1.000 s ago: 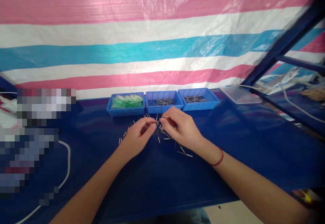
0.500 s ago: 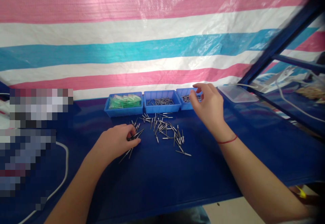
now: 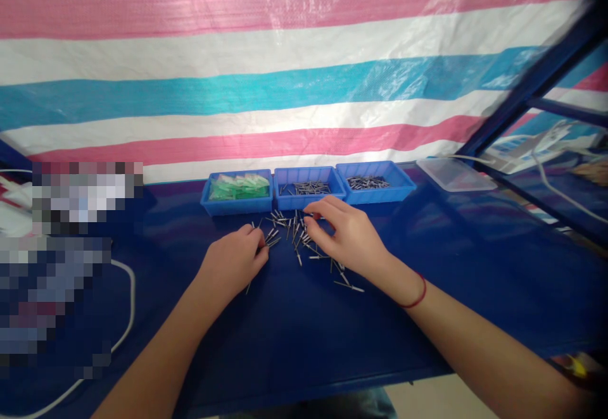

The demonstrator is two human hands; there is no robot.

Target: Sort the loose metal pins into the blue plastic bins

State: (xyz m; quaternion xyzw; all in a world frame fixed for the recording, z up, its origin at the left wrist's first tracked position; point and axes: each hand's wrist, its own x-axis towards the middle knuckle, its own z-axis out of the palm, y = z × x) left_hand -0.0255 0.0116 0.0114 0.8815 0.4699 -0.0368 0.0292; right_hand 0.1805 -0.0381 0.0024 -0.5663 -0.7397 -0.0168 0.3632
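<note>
Loose blind rivets (image 3: 300, 237) lie scattered across the middle of the blue table. My left hand (image 3: 237, 253) is closed at the left end of the pile, thumb against the curled fingers. Rivet ends stick out around it; how many it grips is hidden. Above the right part of the pile is my right hand (image 3: 349, 232), its thumb and index finger slightly apart, with nothing visible between them. Behind the pile, the middle blue bin (image 3: 311, 202) and the right blue bin (image 3: 380, 194) both contain rivets.
The left blue bin (image 3: 241, 206) holds green-and-clear plastic packets (image 3: 240, 187). A clear plastic lid (image 3: 456, 174) lies at the back right. On the left, a white cable (image 3: 132, 299) curves over the table (image 3: 304, 343). A striped tarp (image 3: 304, 96) hangs behind.
My right hand has moved from the right bin down and left to the loose rivets, uncovering that bin. My left hand has shifted slightly right and its fingers have drawn closer together.
</note>
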